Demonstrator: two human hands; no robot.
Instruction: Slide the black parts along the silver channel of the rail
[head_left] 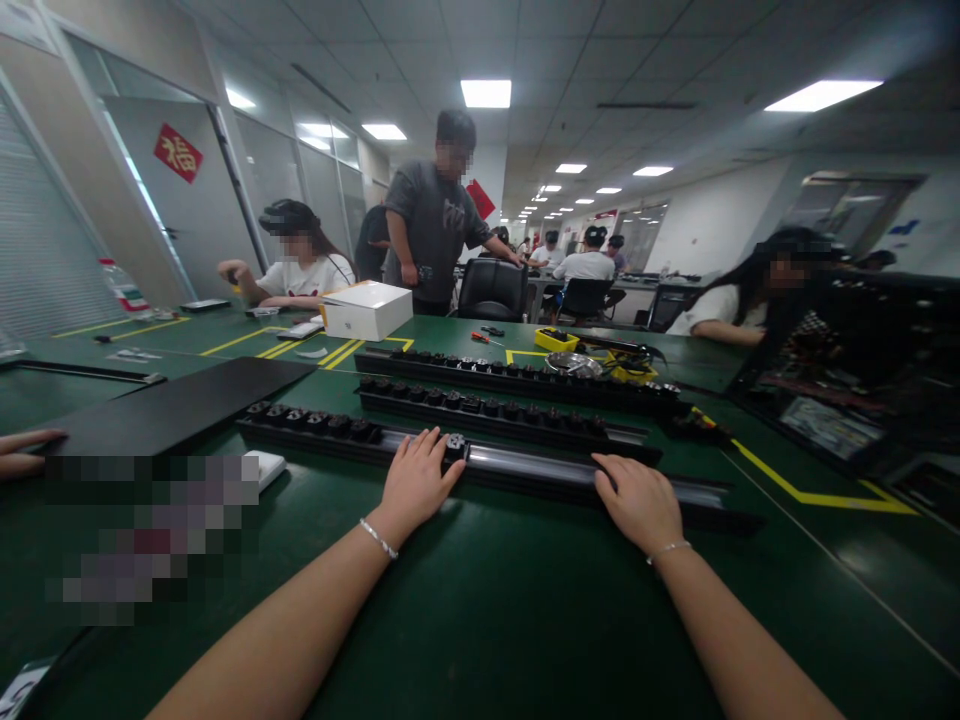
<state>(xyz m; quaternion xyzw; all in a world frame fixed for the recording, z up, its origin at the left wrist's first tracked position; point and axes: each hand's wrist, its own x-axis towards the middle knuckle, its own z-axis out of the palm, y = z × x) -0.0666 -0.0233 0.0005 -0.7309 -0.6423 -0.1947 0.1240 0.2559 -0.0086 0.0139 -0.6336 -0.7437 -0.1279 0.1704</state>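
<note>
Both hands are laid flat and open on the nearest black rail [525,470] on the green table [480,620], the left hand [416,478] touching a small socket module [454,445], which is best pressed squarely while the right hand [637,500] steadies the rail.

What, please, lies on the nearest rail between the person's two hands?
In the head view, between the left hand and right hand, the nearest rail shows only its bare silvery channel; one black socket module sits by the left fingers.

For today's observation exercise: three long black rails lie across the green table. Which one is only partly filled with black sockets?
The nearest rail, under both hands. Its sockets fill only the left end, leaving bare channel rightward; the two rails behind carry sockets nearly end to end.
</note>
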